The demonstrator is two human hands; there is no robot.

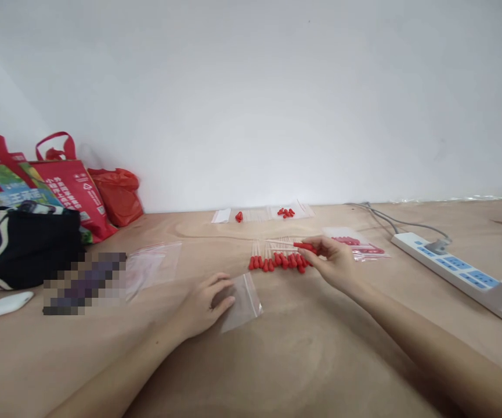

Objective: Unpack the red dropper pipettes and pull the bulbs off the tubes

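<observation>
red-tipped sticks (284, 261) lie in a row at the middle of the wooden table (320, 360), and from afar i see my right hand (329, 257) over the row's right end, thumb and fingers pinching at least 1 red-tipped stick (304, 248) whose shaft points left. nearer and to the left, my left hand (205, 305) lies at the left edge of a clear zip bag (242, 302), its fingers curled and parted from the thumb, though i cannot tell whether they press on the plastic. more clear bags (159, 263) lie farther left, and a filled bag (350, 239) sits just beyond the right hand.
</observation>
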